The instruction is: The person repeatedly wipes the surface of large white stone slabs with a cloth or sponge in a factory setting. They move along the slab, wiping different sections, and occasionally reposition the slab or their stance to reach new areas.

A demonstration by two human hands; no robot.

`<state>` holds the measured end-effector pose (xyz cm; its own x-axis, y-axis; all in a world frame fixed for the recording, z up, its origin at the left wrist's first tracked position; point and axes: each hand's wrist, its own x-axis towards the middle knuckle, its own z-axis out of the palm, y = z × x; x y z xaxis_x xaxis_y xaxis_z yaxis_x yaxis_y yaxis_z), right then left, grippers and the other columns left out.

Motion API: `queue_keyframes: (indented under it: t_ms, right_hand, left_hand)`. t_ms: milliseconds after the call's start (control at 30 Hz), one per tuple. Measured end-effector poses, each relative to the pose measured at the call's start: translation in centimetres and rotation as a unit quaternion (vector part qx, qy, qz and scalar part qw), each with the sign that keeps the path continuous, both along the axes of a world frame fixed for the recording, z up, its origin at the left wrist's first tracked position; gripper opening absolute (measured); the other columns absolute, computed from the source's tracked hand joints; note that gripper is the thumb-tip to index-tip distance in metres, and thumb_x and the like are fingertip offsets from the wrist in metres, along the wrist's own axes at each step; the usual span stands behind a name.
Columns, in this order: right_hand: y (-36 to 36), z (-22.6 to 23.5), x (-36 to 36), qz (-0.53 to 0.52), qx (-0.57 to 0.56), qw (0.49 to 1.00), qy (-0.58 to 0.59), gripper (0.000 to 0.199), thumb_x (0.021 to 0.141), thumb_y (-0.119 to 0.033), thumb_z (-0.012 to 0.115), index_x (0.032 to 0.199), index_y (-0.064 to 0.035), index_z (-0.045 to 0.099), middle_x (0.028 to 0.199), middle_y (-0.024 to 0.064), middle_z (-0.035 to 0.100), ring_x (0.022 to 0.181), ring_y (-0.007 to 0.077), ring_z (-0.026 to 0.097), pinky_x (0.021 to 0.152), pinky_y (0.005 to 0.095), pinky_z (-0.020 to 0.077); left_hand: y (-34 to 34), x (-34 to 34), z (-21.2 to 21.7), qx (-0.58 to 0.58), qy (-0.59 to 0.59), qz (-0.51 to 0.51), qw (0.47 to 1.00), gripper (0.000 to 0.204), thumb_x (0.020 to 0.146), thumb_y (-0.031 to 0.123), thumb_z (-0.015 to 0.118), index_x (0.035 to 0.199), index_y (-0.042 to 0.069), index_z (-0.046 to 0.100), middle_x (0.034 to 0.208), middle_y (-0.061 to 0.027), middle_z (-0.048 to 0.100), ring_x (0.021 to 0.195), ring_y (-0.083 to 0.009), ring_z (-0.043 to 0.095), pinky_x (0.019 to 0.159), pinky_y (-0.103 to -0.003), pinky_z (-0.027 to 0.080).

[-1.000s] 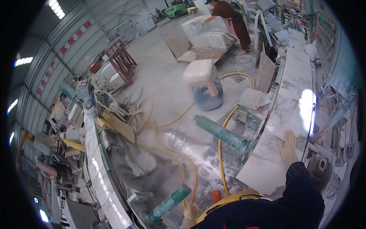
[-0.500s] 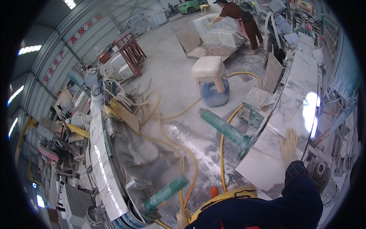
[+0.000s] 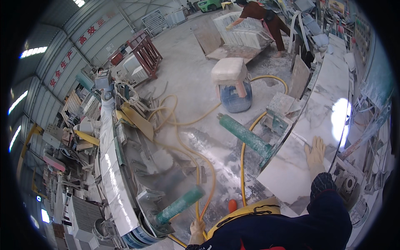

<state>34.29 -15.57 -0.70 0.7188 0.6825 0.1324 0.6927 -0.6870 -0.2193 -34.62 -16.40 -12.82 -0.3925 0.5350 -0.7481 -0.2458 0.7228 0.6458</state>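
My right hand (image 3: 315,155), in a pale glove, lies flat with fingers stretched out on a white marble slab (image 3: 283,177) with grey veins. By its fingertips runs a seam, beyond which another marble slab (image 3: 318,106) continues along the bench. My left hand (image 3: 197,231), also gloved, is low by my side, at a yellow hose (image 3: 197,204). Its fingers look curled round the hose, though partly hidden. A yellow apron (image 3: 246,211) covers my front, and an orange-red rounded thing (image 3: 232,206) shows just past its edge.
Green rollers (image 3: 246,134) (image 3: 181,205) jut from both benches. Polished slabs (image 3: 114,179) line the left bench. Ahead stand a wrapped stool-like seat (image 3: 229,71) and a blue jug (image 3: 236,99). Hoses loop across the wet floor. A co-worker (image 3: 266,25) leans over stacked slabs (image 3: 241,30).
My view has shifted slightly. My left hand sits a little higher and further left. My right hand stays flat on the marble. The co-worker leans further over the stack, legs wider apart.
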Motion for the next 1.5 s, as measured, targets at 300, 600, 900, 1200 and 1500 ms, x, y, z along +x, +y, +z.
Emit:
queue_keyframes:
  t_ms: [300,600,900,1200,1500]
  right_hand:
    - [0.4,-1.0,1.2,0.000,0.013,1.000,-0.017,0.075,0.098,-0.042,0.058,0.157,0.0001,0.038,0.161,0.0220,0.037,0.153,0.0378,0.027,0.127,0.0508,0.0152]
    - [0.5,-0.9,1.6,-0.008,0.015,1.000,-0.007,0.074,0.099,-0.043,0.057,0.157,-0.0005,0.037,0.162,0.0235,0.036,0.153,0.0383,0.027,0.127,0.0505,0.0146]
    - [0.6,-0.2,1.6,-0.010,0.030,0.999,-0.012,0.071,0.099,-0.041,0.057,0.155,-0.0001,0.040,0.161,0.0224,0.038,0.152,0.0372,0.028,0.127,0.0490,0.0164]
    - [0.9,-0.5,2.3,-0.015,0.026,0.999,-0.018,0.070,0.100,-0.040,0.058,0.155,-0.0013,0.042,0.161,0.0219,0.039,0.152,0.0363,0.029,0.127,0.0483,0.0173]
    - [1.2,-0.4,2.9,-0.021,0.017,1.000,-0.011,0.070,0.100,-0.042,0.057,0.155,-0.0020,0.042,0.161,0.0215,0.039,0.152,0.0363,0.029,0.127,0.0488,0.0171]
  left_hand:
    - [-1.7,-0.7,-0.2,-0.034,0.006,0.016,0.999,0.036,0.103,0.025,0.056,0.132,0.003,0.052,0.122,-0.0200,0.069,0.106,-0.0344,0.072,0.087,-0.045,0.061]
    - [0.2,-0.1,-0.4,0.016,-0.034,0.011,0.999,0.037,0.105,0.030,0.055,0.126,-0.001,0.053,0.094,-0.0154,0.071,0.068,-0.0239,0.068,0.052,-0.032,0.052]
    - [0.3,-0.7,-1.7,-0.011,-0.007,-0.009,1.000,0.041,0.105,0.031,0.056,0.129,-0.002,0.052,0.104,-0.0195,0.073,0.082,-0.0304,0.075,0.061,-0.036,0.060]
    - [0.5,-0.8,-1.2,-0.029,-0.004,-0.002,1.000,0.042,0.104,0.029,0.057,0.135,0.000,0.050,0.108,-0.0204,0.073,0.092,-0.0337,0.074,0.074,-0.040,0.063]
    - [0.1,0.1,0.6,-0.027,0.005,-0.006,1.000,0.041,0.102,0.031,0.060,0.130,0.001,0.053,0.106,-0.0199,0.074,0.089,-0.0313,0.074,0.074,-0.039,0.063]
